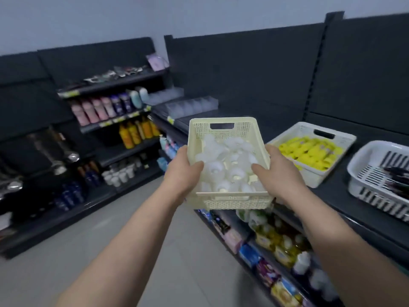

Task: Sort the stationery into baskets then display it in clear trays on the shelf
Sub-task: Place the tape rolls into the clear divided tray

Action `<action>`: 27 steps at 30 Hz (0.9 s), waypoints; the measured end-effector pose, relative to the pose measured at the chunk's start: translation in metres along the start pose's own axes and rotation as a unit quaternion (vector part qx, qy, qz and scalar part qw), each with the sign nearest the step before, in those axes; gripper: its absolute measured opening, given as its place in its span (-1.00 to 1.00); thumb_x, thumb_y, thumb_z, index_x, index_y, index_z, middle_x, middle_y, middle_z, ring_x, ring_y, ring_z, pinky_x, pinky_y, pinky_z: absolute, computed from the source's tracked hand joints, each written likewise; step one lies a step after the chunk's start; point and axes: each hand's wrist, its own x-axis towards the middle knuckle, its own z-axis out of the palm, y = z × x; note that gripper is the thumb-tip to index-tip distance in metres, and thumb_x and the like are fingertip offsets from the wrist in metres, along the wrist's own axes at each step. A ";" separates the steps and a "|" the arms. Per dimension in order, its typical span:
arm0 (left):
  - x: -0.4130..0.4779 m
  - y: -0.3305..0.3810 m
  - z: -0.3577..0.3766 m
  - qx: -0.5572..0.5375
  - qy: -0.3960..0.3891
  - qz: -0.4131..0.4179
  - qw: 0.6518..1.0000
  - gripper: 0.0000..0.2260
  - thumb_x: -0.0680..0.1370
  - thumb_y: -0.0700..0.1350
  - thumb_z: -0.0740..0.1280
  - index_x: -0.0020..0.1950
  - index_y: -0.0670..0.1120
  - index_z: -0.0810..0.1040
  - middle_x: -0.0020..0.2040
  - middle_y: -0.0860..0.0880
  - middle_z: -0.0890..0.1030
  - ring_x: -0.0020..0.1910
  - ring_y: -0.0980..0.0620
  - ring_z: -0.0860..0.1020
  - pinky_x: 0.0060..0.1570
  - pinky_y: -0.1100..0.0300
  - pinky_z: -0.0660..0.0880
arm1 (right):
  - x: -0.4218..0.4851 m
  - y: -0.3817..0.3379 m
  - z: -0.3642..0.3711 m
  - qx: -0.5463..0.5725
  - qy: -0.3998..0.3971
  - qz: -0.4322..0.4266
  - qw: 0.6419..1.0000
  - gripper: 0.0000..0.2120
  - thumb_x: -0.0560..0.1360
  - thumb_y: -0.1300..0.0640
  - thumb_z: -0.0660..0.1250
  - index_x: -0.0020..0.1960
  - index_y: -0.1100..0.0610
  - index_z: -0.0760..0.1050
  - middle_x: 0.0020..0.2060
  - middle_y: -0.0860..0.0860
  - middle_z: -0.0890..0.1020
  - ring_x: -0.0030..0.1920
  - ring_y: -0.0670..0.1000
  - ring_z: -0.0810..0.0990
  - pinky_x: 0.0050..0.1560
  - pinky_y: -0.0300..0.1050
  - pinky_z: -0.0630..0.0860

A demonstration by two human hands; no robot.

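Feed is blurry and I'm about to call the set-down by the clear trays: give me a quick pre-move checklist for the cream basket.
1. Both hands gripping: left hand and right hand on opposite sides of the cream basket: ok.
2. Basket level: roughly, ok.
3. White items contained below rim: ok.
4. Clear trays on the shelf empty: cannot tell, blurred.
5. Bare shelf beside the basket of yellow items: ok.

Pink bottles (93,111) above orange bottles (137,131) on left shelving; grey floor (155,240); boxed goods (250,254) low right.
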 end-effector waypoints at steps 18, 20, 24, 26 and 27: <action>0.262 -0.142 -0.170 -0.018 0.099 -0.103 0.990 -0.59 0.57 -0.11 0.25 0.40 0.07 0.30 0.14 0.03 0.53 0.02 -0.02 0.56 -0.08 0.03 0.55 | 0.239 -0.181 0.252 -0.001 -0.103 -0.084 0.991 -0.63 0.52 0.01 0.23 0.31 -0.01 0.31 0.12 0.00 0.59 0.05 0.13 0.56 -0.04 -0.04 0.48; 0.300 -0.150 -0.187 -0.018 0.102 -0.115 0.988 -0.60 0.56 -0.10 0.26 0.39 0.07 0.31 0.15 0.02 0.54 0.03 -0.04 0.57 -0.01 -0.02 0.56 | 0.274 -0.201 0.274 -0.006 -0.113 -0.085 0.990 -0.63 0.52 0.00 0.23 0.31 -0.02 0.31 0.11 0.01 0.59 0.04 0.14 0.56 -0.08 -0.06 0.45; 0.378 -0.169 -0.223 -0.015 0.117 -0.116 0.986 -0.62 0.55 -0.09 0.27 0.36 0.10 0.34 0.11 0.02 0.56 0.01 -0.06 0.59 0.00 -0.06 0.58 | 0.341 -0.246 0.318 0.007 -0.125 -0.099 0.987 -0.64 0.51 0.01 0.24 0.29 -0.03 0.32 0.09 -0.01 0.60 0.01 0.12 0.55 -0.14 -0.10 0.38; 0.413 -0.180 -0.238 -0.018 0.119 -0.110 0.987 -0.62 0.55 -0.10 0.28 0.36 0.07 0.35 0.12 0.02 0.56 0.01 -0.03 0.58 0.04 -0.03 0.56 | 0.369 -0.263 0.339 0.019 -0.126 -0.106 0.986 -0.65 0.51 -0.01 0.24 0.27 -0.02 0.34 0.08 -0.03 0.59 -0.01 0.09 0.55 -0.14 -0.10 0.39; 0.432 -0.185 -0.244 -0.018 0.117 -0.108 0.987 -0.62 0.55 -0.10 0.29 0.36 0.06 0.35 0.13 0.02 0.56 0.01 -0.03 0.58 0.05 -0.04 0.55 | 0.383 -0.270 0.350 0.021 -0.125 -0.108 0.986 -0.64 0.51 -0.03 0.25 0.28 -0.02 0.34 0.08 -0.04 0.59 0.00 0.07 0.55 -0.13 -0.10 0.40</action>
